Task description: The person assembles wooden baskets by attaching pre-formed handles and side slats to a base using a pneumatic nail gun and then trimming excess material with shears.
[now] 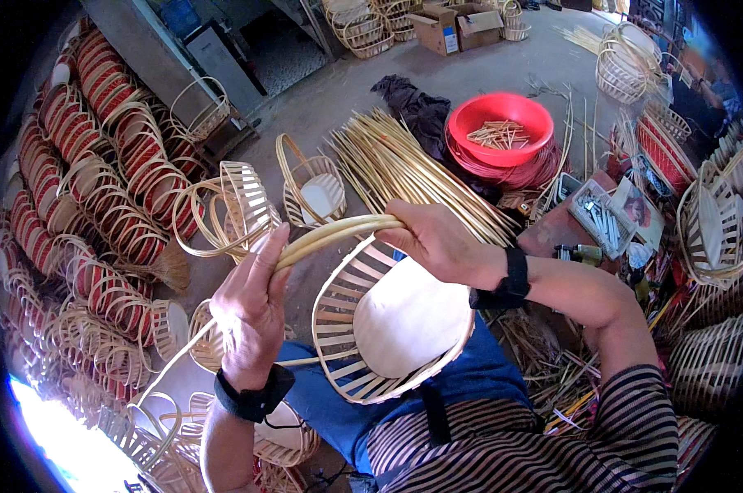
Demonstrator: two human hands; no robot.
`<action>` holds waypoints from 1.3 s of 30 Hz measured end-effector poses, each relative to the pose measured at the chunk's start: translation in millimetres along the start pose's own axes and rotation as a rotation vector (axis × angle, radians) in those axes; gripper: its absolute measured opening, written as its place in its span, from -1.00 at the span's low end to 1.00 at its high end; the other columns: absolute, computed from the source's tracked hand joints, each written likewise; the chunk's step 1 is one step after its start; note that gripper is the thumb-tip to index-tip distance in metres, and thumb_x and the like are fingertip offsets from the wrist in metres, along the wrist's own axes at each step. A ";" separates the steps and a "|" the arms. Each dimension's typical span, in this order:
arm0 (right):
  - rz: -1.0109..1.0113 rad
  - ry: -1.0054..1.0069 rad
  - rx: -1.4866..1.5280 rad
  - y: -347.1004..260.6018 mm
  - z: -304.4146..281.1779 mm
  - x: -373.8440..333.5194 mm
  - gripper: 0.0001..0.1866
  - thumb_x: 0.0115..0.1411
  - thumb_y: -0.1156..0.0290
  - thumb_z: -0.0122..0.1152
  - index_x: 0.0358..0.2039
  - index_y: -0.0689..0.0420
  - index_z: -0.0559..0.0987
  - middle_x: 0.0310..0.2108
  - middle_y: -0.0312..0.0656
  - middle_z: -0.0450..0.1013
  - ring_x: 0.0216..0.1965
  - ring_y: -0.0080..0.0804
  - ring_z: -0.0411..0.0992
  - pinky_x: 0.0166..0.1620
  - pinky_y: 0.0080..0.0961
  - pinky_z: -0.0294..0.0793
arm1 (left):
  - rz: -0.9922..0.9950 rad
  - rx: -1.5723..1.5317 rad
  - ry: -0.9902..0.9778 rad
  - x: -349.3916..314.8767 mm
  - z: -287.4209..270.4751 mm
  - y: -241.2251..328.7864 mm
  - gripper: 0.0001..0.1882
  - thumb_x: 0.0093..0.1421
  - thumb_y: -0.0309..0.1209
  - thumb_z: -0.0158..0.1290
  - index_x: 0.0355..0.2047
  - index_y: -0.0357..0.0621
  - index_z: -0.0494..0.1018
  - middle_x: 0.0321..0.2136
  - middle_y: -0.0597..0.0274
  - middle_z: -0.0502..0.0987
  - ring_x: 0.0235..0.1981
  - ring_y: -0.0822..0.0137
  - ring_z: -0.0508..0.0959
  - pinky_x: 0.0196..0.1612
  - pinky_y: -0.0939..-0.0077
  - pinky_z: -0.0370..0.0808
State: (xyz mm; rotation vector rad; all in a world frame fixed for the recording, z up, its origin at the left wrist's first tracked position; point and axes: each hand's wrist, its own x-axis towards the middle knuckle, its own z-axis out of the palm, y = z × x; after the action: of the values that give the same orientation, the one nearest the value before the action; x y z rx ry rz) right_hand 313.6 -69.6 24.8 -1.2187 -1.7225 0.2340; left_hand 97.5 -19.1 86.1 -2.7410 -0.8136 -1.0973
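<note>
Between my two hands arches a bent length of pale cane (334, 237), which looks like several rods lying side by side. My left hand (252, 316) is closed on its left end, fingers pointing up. The right end is pinched in my right hand (437, 240), thumb underneath. Below the arch, a slatted basket (336, 316) with a pale oval base (408, 320) rests tilted on my lap, apart from both hands. Thin cane ends stick out on either side of my left hand; whether they belong to the held piece I cannot tell. Each wrist wears a black band.
Stacked red-and-natural baskets (100, 164) fill the left side. Ahead lie a bundle of cane rods (413, 172) and a red basin (544, 123) with short sticks. At right are a tray of metal tools (597, 218) and more baskets (713, 222). Handled baskets (314, 185) stand close in front.
</note>
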 end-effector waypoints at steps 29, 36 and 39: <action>-0.417 0.440 -0.242 -5.6 10.0 65.0 -0.70 -0.05 0.17 0.08 -0.62 0.12 0.27 -0.73 -0.21 0.27 -0.70 -0.27 0.29 -0.68 -0.44 0.20 | -0.266 0.214 0.106 -20.5 -55.4 -16.3 -0.78 0.12 -0.34 -0.24 -0.57 -0.23 0.22 -0.71 0.10 0.19 -0.69 0.22 0.21 -0.59 0.44 0.19; -0.231 0.226 -0.212 21.0 38.5 24.4 -0.68 -0.01 0.11 -0.01 -0.59 0.12 0.28 -0.69 -0.17 0.29 -0.64 -0.20 0.31 -0.62 -0.38 0.24 | -0.244 0.210 -0.176 -32.0 -35.8 -13.8 -0.86 0.06 -0.41 -0.19 -0.40 -0.18 0.31 -0.60 0.04 0.33 -0.58 0.09 0.37 -0.52 0.34 0.28; -0.179 0.180 -0.243 21.8 37.9 19.6 -0.67 -0.01 0.10 -0.03 -0.56 0.14 0.29 -0.64 -0.12 0.32 -0.60 -0.13 0.33 -0.58 -0.32 0.27 | -0.194 0.064 -0.287 -5.5 -18.8 2.9 -0.76 0.05 -0.42 -0.18 -0.24 -0.12 0.32 -0.56 0.05 0.36 -0.54 0.10 0.40 -0.49 0.34 0.31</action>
State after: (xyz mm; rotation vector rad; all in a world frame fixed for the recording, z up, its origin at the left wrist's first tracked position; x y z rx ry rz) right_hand 296.7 -30.0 3.5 -1.2086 -1.7237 -0.1922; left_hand 84.0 -29.0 96.8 -2.8512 -1.1500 -0.6933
